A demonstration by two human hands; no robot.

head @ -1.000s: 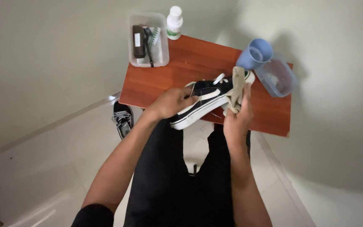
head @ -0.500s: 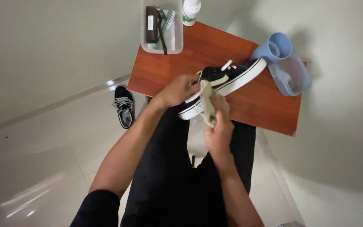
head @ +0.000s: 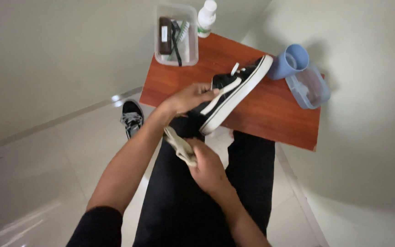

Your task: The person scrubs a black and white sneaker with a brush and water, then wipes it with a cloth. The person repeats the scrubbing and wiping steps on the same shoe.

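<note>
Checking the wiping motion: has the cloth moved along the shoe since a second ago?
Yes. The cloth in the right hand has left the shoe toe and is now at its heel, off the table.

The scene is lit softly and rather dimly, with a greenish-grey cast on the walls. A bright glare patch is seen on the glossy floor (head: 115,98), and paler reflections streak its lower left. A soft shadow is thrown on the right wall behind the blue cup (head: 289,61). Straight lines are bowed by wide-angle distortion. Slight blur is noted on the right hand (head: 209,167).
</note>
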